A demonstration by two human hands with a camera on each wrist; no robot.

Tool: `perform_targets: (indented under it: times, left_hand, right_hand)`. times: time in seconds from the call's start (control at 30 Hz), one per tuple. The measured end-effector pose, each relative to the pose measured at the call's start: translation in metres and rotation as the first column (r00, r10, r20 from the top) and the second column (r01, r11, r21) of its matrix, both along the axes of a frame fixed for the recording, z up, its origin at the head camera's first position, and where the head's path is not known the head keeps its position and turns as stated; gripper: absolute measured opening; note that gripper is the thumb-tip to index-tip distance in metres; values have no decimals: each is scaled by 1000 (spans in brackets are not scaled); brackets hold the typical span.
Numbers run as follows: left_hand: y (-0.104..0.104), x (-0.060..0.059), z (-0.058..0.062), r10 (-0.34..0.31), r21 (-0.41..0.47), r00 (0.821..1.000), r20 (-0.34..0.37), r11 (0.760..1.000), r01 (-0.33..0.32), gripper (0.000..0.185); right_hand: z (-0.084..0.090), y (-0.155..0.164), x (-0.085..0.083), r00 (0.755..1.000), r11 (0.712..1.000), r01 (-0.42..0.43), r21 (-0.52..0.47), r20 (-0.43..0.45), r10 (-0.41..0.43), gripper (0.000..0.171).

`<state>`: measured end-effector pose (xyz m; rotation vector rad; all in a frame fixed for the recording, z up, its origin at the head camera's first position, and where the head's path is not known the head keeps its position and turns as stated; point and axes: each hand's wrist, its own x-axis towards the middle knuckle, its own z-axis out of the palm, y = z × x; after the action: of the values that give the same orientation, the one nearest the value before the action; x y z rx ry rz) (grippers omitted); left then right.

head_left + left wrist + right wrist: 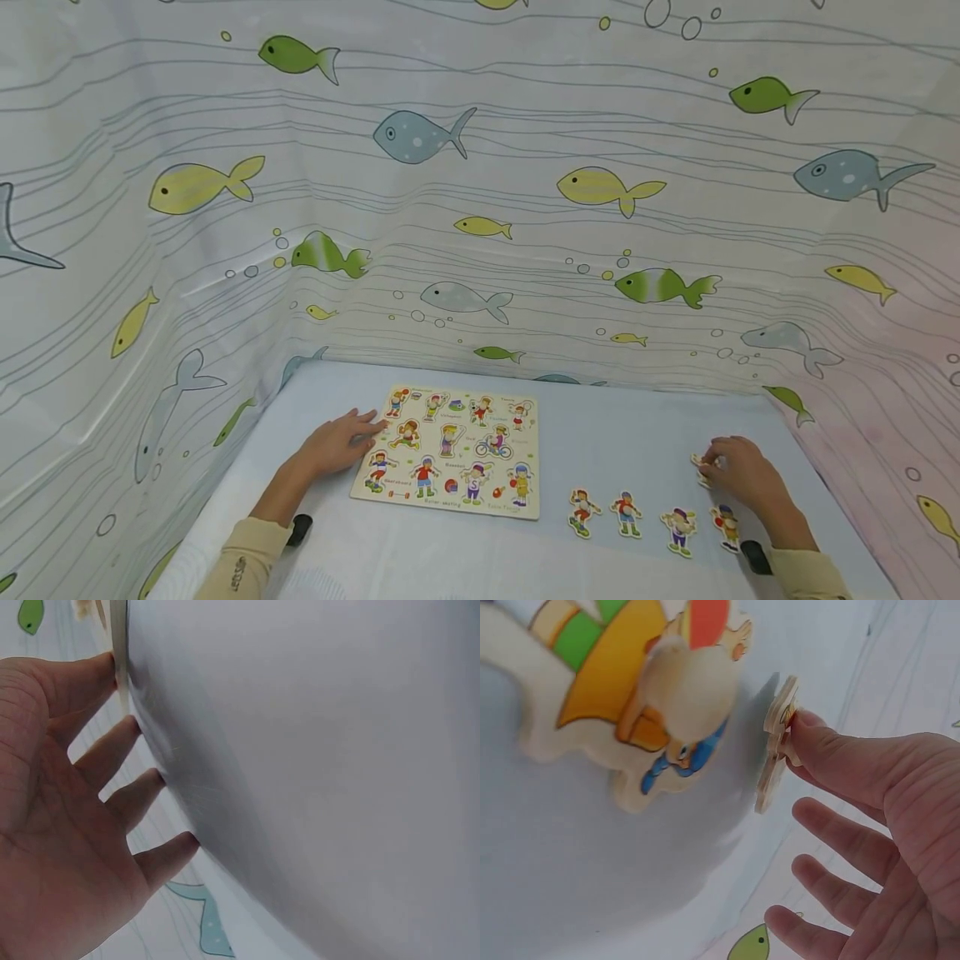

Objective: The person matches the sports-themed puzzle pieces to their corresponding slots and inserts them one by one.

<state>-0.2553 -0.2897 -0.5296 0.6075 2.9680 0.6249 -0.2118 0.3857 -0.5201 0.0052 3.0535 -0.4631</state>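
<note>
A cream wooden peg puzzle board [431,454] with sports-children pictures lies left of centre on the table. My left hand [337,442] is at its left edge; in the left wrist view, thumb and forefinger touch the board's edge [120,645] while the other fingertips rest on the tabletop, spread. At the right, thumb and forefinger of my right hand [742,475] pinch a small wooden puzzle piece [772,750] by its knob, seen edge-on in the right wrist view. Its other fingers are spread apart. Nearest to it lies a yellow-clothed puzzle piece [726,528] with a round knob.
More loose pieces lie in a row right of the board: a skateboarder piece [582,512], a roller-skater piece [626,514] and a purple-capped piece [679,532]. A fish-patterned curtain [525,275] encloses the pale table [600,425] at the back and sides.
</note>
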Motion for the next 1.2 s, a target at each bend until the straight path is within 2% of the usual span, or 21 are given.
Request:
perform_targets:
  times: [0.17,0.3,0.6,0.97,1.2]
  left_hand:
    - [1,2,4,-1,-9,1000,2,1000,1,37]
    - [1,2,4,-7,-14,1000,-5,1000,6,37]
    - [2,1,6,-3,-15,1000,1,1000,3,37]
    - [1,2,3,8,-16,1000,18,1000,-8,37]
    - [1,2,3,3,-10,1000,6,1000,-3,37]
  right_hand:
    - [4,-5,1,999,1000,-19,7,-33,20,9]
    - [5,-10,0,995,999,-46,21,-91,48,9]
    - [15,-32,-9,974,991,-118,57,-189,127,12]
    - [27,-60,-21,941,975,-210,69,-258,221,13]
    - [33,-76,-32,938,972,-230,57,-255,237,10]
